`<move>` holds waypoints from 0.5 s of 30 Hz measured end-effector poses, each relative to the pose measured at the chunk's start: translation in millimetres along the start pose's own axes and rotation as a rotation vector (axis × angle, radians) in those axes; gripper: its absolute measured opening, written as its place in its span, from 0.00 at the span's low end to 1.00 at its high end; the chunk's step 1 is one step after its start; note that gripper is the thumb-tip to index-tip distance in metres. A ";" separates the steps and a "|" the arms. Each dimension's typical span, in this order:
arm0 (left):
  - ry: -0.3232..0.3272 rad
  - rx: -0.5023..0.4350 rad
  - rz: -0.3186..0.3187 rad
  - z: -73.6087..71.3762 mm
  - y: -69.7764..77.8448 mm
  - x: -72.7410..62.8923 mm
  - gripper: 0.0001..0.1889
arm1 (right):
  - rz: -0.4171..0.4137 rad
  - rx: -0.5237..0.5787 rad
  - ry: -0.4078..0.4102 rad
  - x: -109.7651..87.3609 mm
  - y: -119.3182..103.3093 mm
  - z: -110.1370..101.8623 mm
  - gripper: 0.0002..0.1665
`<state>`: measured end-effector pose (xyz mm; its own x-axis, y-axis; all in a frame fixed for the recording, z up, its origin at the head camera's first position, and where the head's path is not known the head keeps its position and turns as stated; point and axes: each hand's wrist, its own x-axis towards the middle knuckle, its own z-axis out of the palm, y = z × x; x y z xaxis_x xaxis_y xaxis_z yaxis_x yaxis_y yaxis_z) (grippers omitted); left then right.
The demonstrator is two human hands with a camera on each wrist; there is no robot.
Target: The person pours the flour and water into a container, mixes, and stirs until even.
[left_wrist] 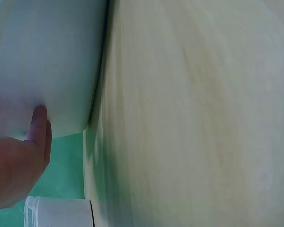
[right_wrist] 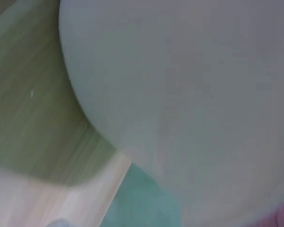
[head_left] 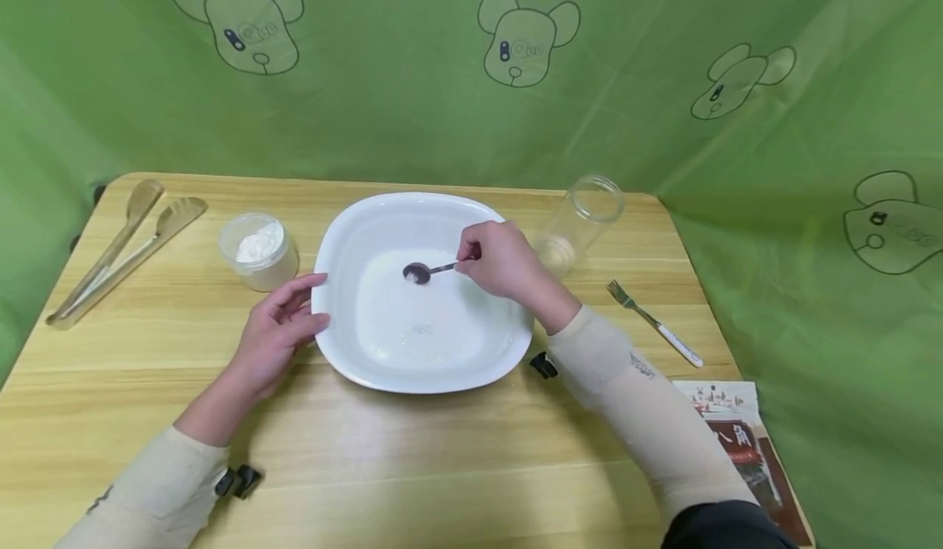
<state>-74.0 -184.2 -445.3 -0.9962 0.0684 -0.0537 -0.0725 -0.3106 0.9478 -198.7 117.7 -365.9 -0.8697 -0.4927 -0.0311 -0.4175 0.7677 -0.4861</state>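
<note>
A white oval basin (head_left: 423, 361) stands on the wooden table, with a little moisture or residue on its floor. My left hand (head_left: 276, 332) holds the basin by its left rim; in the left wrist view, fingers (left_wrist: 39, 125) lie against the outer wall. Over the basin, my right hand (head_left: 504, 263) pinches the handle of a small metal spoon (head_left: 417, 273). Some white matter sits in the spoon's bowl. The right wrist view shows mostly the basin's outer wall (right_wrist: 180, 94), with the spoon out of sight.
Left of the basin is a clear jar of white powder (head_left: 259, 250). Tongs (head_left: 121, 250) lie farther left. A tall glass jar (head_left: 582, 222) stands behind the right hand, a fork (head_left: 656, 324) lies to the right, and a printed packet (head_left: 744, 451) rests near the right edge.
</note>
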 end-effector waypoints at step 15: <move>0.007 0.003 -0.006 1.1 1.2 -0.8 0.27 | -0.004 -0.005 -0.009 -2.8 -0.3 -0.4 0.10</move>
<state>-73.3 -183.6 -443.7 -0.9960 0.0640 -0.0618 -0.0786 -0.3071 0.9484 -196.3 119.0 -365.3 -0.8657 -0.4992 -0.0371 -0.4223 0.7680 -0.4814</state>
